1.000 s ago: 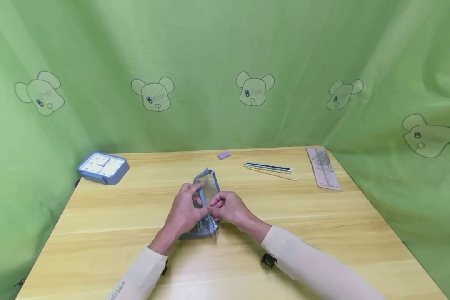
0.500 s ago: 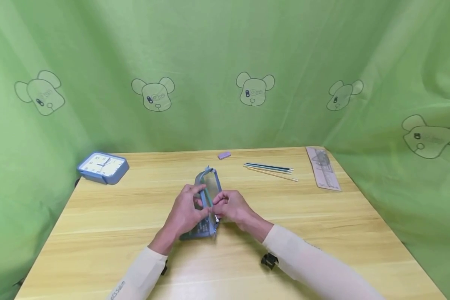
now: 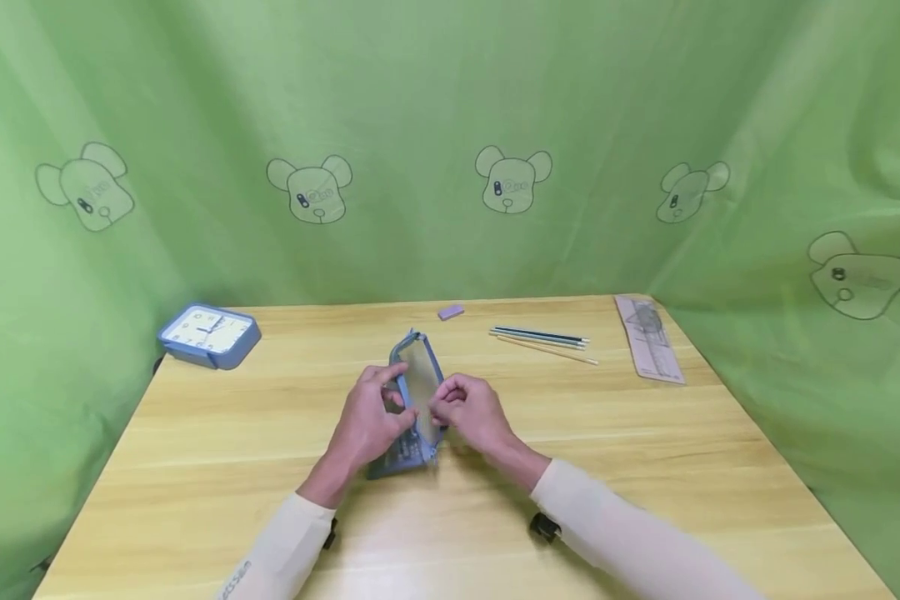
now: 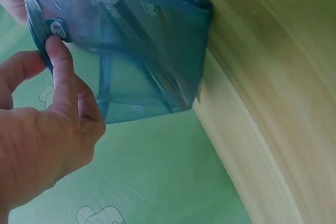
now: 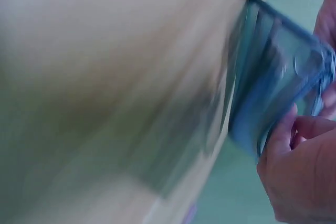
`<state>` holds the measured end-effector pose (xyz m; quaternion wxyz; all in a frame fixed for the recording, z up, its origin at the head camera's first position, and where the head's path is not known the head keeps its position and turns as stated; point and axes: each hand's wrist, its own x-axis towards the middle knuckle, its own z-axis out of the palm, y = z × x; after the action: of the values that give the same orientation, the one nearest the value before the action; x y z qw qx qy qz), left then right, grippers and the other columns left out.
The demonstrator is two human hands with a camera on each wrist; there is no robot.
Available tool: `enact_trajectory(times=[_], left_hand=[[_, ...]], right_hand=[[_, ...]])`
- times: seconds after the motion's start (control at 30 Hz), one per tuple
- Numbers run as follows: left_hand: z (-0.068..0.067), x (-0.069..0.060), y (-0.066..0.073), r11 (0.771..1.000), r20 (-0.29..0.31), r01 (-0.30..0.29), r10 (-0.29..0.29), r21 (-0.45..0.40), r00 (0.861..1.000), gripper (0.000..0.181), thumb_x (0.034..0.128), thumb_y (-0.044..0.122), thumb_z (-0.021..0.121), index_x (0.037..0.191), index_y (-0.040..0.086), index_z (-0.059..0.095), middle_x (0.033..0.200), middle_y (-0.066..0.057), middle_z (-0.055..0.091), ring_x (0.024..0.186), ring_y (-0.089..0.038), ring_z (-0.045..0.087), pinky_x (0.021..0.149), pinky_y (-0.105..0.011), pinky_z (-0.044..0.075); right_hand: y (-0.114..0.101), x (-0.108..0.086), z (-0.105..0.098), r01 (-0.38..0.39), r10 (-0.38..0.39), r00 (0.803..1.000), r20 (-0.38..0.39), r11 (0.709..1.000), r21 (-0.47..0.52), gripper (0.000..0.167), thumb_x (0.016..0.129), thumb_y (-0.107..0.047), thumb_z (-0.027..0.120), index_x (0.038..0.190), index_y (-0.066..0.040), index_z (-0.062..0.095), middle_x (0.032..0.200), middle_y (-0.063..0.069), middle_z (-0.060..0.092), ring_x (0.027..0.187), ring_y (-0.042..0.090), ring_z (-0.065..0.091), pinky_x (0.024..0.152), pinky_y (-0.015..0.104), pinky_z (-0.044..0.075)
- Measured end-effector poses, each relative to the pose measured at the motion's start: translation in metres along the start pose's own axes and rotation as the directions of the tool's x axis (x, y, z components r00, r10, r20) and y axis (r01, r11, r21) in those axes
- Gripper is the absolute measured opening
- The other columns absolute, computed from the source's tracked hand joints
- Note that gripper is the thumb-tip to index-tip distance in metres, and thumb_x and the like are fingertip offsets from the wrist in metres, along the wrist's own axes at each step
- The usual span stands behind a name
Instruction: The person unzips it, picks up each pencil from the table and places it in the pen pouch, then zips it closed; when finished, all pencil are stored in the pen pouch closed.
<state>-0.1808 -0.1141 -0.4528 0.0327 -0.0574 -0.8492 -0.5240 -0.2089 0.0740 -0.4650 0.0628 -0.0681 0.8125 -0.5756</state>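
A blue mesh pencil case [image 3: 403, 460] stands on the table with its zipped top spread apart. My left hand [image 3: 367, 421] pinches the left edge of the opening, its thumb and fingers on the rim. On the opposite edge, my right hand [image 3: 476, 414] grips the rim between thumb and curled fingers. In the left wrist view, a round snap [image 4: 58, 29] sits near the left fingertips, and long slender shapes [image 4: 134, 40] show through the mesh, their kind unclear. The right wrist view is blurred, with the right hand's thumb at the case's blue edge.
A blue clock [image 3: 208, 333] lies at the back left of the wooden table [image 3: 232, 450]. Behind the case is a purple eraser [image 3: 451, 312]. Several pencils [image 3: 543, 340] lie to its right, and a ruler set [image 3: 650, 340] is at the far right. Green curtains [image 3: 420, 250] surround the table.
My right hand has moved slightly right with the rim, and the case's opening has spread wider. My left hand keeps its hold on the other edge.
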Motion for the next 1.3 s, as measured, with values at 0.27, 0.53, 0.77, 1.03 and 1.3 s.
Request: enact_trajectory(times=[0.27, 0.53, 0.77, 1.03, 1.3], left_hand=[[-0.001, 0.001, 0.001, 0.999, 0.027, 0.031, -0.031, 0.016, 0.999, 0.072, 0.0826, -0.001, 0.084, 0.151, 0.003, 0.059, 0.123, -0.014, 0.058, 0.098, -0.02, 0.064, 0.074, -0.025, 0.058], [-0.003, 0.0, -0.001, 0.999, 0.041, 0.047, -0.048, 0.026, 0.998, 0.072, 0.0827, -0.001, 0.083, 0.151, 0.005, 0.06, 0.126, -0.014, 0.058, 0.098, -0.02, 0.062, 0.074, -0.026, 0.059], [-0.003, 0.001, -0.002, 0.999, 0.044, 0.045, -0.046, 0.028, 0.998, 0.072, 0.0828, -0.001, 0.082, 0.151, 0.005, 0.06, 0.126, -0.013, 0.058, 0.098, -0.019, 0.061, 0.072, -0.023, 0.057], [-0.004, 0.002, -0.001, 0.999, 0.042, 0.036, -0.038, 0.031, 0.998, 0.071, 0.0825, -0.001, 0.083, 0.15, 0.004, 0.061, 0.124, -0.014, 0.058, 0.097, -0.019, 0.061, 0.073, -0.023, 0.056], [-0.004, 0.002, -0.003, 0.997, 0.033, 0.038, -0.04, 0.065, 0.999, 0.07, 0.0821, 0.0, 0.083, 0.149, 0.004, 0.062, 0.12, -0.012, 0.058, 0.096, -0.018, 0.062, 0.075, -0.024, 0.054]], right_hand=[[0.04, 0.024, -0.082, 0.141, -0.116, 0.99, 0.082, 0.874, -0.465, 0.017, 0.091, 0.007, 0.071, 0.106, 0.0, 0.071, 0.1, 0.012, 0.074, 0.094, 0.022, 0.07, 0.087, 0.032, 0.063], [0.085, 0.06, -0.151, 0.12, -0.146, 0.989, 0.02, 0.722, -0.681, 0.017, 0.093, 0.001, 0.074, 0.11, 0.001, 0.072, 0.109, 0.02, 0.075, 0.105, 0.036, 0.07, 0.097, 0.054, 0.059], [0.102, 0.081, -0.175, 0.157, -0.236, 0.972, -0.008, 0.671, -0.725, 0.025, 0.098, -0.003, 0.074, 0.122, 0.003, 0.071, 0.129, 0.026, 0.068, 0.125, 0.047, 0.059, 0.117, 0.066, 0.043], [0.107, 0.089, -0.185, 0.151, -0.22, 0.976, 0.004, 0.656, -0.74, 0.025, 0.1, -0.011, 0.074, 0.124, -0.002, 0.071, 0.126, 0.023, 0.07, 0.123, 0.047, 0.06, 0.108, 0.069, 0.045], [0.106, 0.088, -0.18, 0.169, -0.196, 0.98, 0.043, 0.693, -0.701, 0.02, 0.102, -0.009, 0.072, 0.119, 0.0, 0.069, 0.113, 0.02, 0.073, 0.108, 0.038, 0.068, 0.099, 0.058, 0.054]])
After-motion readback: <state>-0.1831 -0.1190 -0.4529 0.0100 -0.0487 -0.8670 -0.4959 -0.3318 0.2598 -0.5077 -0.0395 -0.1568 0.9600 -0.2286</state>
